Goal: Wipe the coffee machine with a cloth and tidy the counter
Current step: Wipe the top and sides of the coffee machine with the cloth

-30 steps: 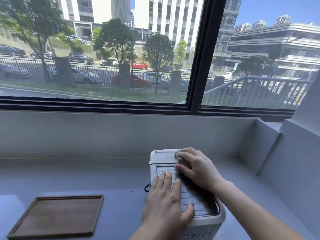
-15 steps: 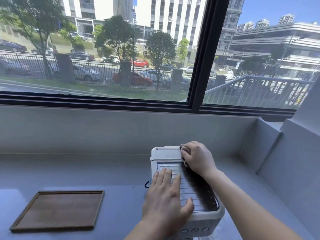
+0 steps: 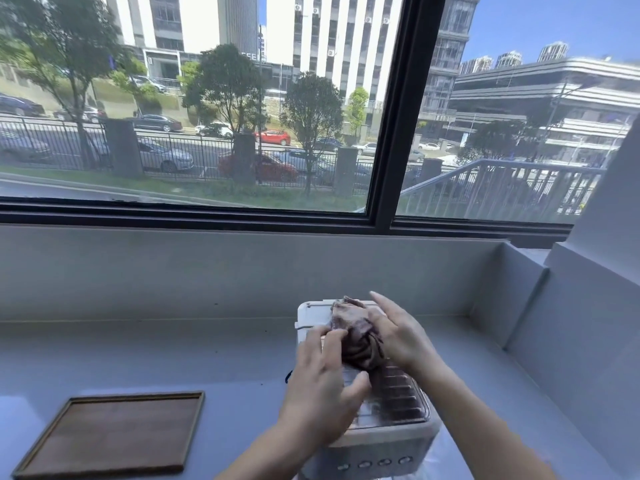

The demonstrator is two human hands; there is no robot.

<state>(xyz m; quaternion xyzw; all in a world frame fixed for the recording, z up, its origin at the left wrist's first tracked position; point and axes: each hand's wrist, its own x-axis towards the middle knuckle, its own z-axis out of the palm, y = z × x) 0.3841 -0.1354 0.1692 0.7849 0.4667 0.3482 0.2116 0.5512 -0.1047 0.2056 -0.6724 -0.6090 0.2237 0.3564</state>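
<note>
left hand [image 3: 322, 386] grip is pinching the bunched cloth [image 3: 353, 337]; right hand [image 3: 398, 336] is pressing it, fingers straight. cloth is sitting atop the coffee machine [image 3: 381, 441], between both grips. tray [image 3: 110, 434] is lying left of them on the worktop [image 3: 173, 355].

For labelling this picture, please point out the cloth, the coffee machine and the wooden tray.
cloth [image 3: 350, 322]: head view, middle of the bunched fabric.
coffee machine [image 3: 381, 441]: head view, white front edge.
wooden tray [image 3: 114, 434]: head view, bare brown floor.
</note>
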